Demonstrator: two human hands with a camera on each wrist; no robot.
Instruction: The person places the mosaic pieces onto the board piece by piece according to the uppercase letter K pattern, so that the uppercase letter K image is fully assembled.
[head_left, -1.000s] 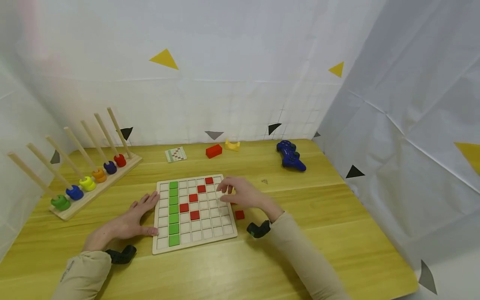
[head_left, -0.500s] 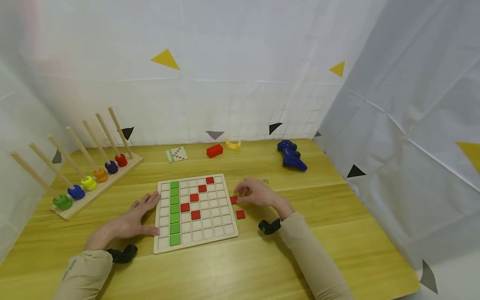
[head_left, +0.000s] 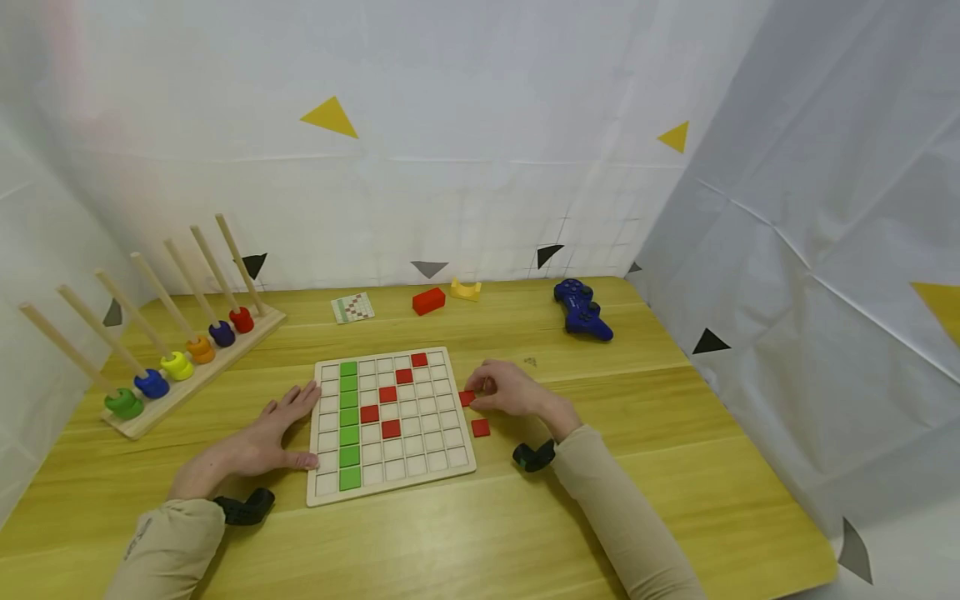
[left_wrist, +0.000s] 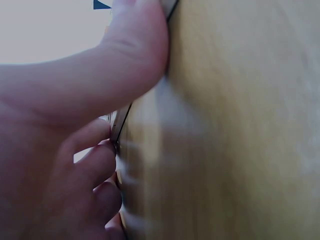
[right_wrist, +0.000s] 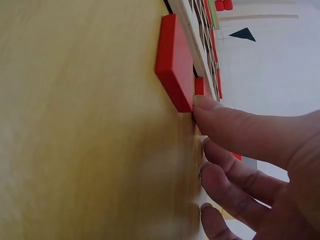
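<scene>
A wooden grid board (head_left: 408, 478) lies on the table, with a column of green square tiles (head_left: 348, 417) and several red square tiles (head_left: 391, 429) in its cells. My left hand (head_left: 258, 437) rests at the board's left side, fingers spread, fingertips and thumb on its edge. Off the board's right edge, my right hand (head_left: 510, 390) pinches a red tile (head_left: 466, 398) with thumb and finger; the hand covers part of the tile. A second loose red tile (head_left: 480, 427) lies nearer to me, and shows large in the right wrist view as a flat square (right_wrist: 175, 65).
A wooden peg stand (head_left: 202, 375) with coloured rings stands at the left. Along the back lie a small pattern card (head_left: 352, 308), a red block (head_left: 429, 301) and a yellow arch block (head_left: 466, 291). A blue game controller (head_left: 582, 310) lies at the back right.
My right hand moved from over the board's right part to the table beside it, then slightly left onto the red tile. The left hand stayed in place on the board's edge.
</scene>
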